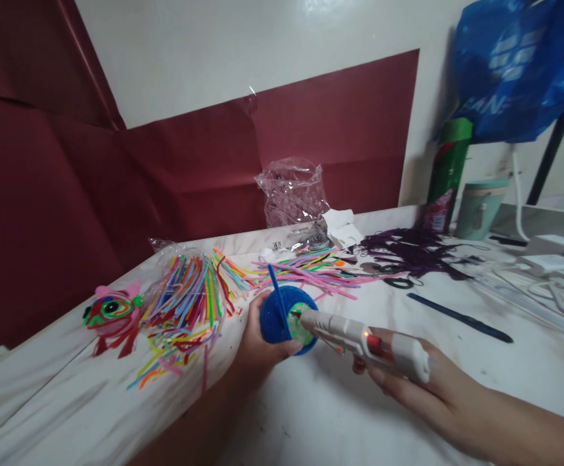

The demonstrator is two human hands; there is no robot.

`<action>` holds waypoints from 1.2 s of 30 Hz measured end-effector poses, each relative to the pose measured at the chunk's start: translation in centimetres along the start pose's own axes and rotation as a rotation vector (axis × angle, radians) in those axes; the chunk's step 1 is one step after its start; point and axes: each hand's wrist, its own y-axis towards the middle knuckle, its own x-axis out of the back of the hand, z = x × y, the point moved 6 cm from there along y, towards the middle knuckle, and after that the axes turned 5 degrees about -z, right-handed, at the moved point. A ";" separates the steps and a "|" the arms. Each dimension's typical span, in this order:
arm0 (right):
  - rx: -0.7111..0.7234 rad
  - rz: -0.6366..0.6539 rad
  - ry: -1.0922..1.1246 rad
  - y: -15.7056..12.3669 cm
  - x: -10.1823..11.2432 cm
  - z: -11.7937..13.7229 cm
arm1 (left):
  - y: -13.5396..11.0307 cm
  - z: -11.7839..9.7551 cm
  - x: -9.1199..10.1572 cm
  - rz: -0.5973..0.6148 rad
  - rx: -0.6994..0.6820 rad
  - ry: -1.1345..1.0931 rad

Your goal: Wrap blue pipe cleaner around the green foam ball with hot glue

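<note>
My left hand (257, 340) is closed around a round blue craft piece (272, 317) that looks wound from pipe cleaners, with a pale green patch (304, 330) on the side toward my right hand. A straight blue pipe cleaner (276, 288) crosses it, one end sticking up past the top. In my right hand (408, 382) is a white glue gun (340, 330), gripped from behind, with a small orange light lit on its body. Its dark nozzle tip is at the green patch; whether it touches cannot be made out.
Bundles of coloured pipe cleaners (184, 291) lie left and behind. A finished-looking colourful animal figure (114, 317) stands at far left. Purple yarn (408, 249), scissors (398, 281), a dark flat stick (461, 317), a green can (449, 175), a cup (483, 210) and white cables (553, 285) are at right.
</note>
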 end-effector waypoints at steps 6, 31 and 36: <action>0.019 -0.004 -0.012 -0.1 -0.1 -0.2 | 0.2 0.4 0.3 0.041 -0.009 0.024; 0.093 0.049 -0.042 0.1 -0.2 1.1 | -0.2 -0.1 -0.3 0.009 0.065 -0.001; 0.082 0.039 -0.021 0.0 -0.1 0.6 | 0.1 -0.2 -0.2 0.055 0.058 -0.017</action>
